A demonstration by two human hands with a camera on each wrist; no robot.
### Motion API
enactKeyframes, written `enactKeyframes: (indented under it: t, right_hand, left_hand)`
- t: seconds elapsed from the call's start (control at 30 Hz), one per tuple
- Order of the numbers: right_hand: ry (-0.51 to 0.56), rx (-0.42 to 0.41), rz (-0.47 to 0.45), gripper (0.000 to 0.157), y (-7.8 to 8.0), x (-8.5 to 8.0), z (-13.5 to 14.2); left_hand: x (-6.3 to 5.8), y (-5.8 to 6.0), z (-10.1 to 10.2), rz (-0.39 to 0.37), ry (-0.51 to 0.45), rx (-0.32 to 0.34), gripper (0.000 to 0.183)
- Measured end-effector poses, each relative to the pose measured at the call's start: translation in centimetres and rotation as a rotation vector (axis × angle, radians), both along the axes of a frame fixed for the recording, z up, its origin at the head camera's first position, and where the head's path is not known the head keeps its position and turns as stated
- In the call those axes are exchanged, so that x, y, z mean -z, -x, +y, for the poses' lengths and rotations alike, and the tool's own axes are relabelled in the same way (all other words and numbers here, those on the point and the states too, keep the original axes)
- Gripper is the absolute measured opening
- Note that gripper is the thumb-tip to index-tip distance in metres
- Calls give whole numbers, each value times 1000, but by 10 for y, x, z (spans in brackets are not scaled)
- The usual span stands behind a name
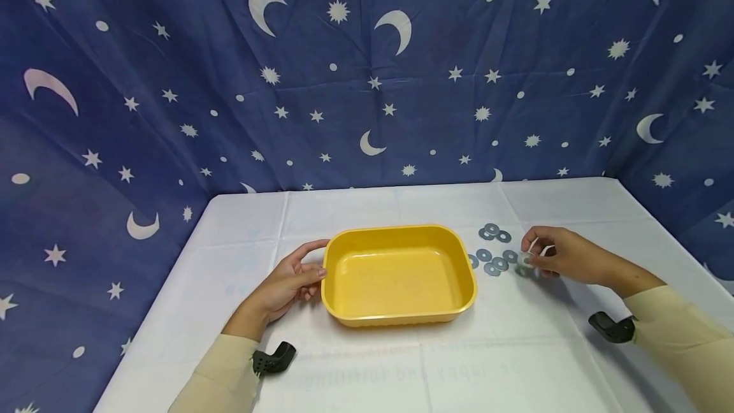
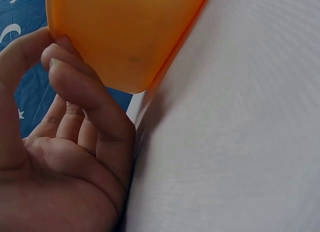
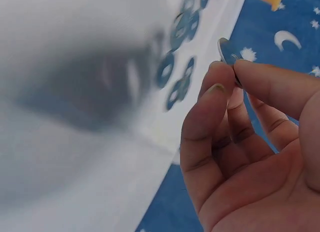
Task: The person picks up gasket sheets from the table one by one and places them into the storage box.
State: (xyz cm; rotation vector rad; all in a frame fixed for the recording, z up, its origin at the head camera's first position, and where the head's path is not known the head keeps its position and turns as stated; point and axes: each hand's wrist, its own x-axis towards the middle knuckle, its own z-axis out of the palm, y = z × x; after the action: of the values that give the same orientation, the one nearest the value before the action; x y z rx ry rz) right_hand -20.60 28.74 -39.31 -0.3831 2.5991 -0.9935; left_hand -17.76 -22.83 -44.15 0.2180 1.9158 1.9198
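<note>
A yellow rectangular plastic tray sits on the white cloth with nothing in it. My left hand holds it by the left end, thumb at the rim; the left wrist view shows the fingertips against the tray's wall. To the right of the tray, my right hand pinches a flat round metal washer between thumb and fingertips. Seen from the right wrist, that washer is tilted nearly edge-on, raised above the cloth. Several grey washers lie loose between the tray and the right hand.
The table under the white cloth ends at a blue curtain with moons and stars, which also hangs along both sides. A black wrist device is on the left sleeve, and another one on the right.
</note>
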Motion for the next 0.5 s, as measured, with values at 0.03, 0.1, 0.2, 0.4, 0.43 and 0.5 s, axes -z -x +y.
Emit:
enactKeyframes:
  t: [0.03, 0.1, 0.2, 0.4, 0.43, 0.5]
  right_hand:
    - [0, -7, 5, 21, -1, -3, -3]
    - [-2, -24, 19, 22, -3, -9, -9]
    - [1, -50, 43, 22, -7, -18, -20]
    - [23, -103, 87, 21, -15, -35, -45]
    - [30, -111, 93, 21, -16, -37, -49]
    - [45, -125, 100, 21, -18, -41, -56]
  left_hand:
    - [0, 0, 0, 0, 1, 1, 63]
    - [0, 1, 0, 2, 0, 2, 63]
    - [-1, 1, 0, -1, -2, 4, 63]
    - [0, 0, -1, -14, -1, 2, 63]
    - [1, 0, -1, -15, -1, 1, 63]
    - [1, 0, -1, -16, -4, -2, 62]
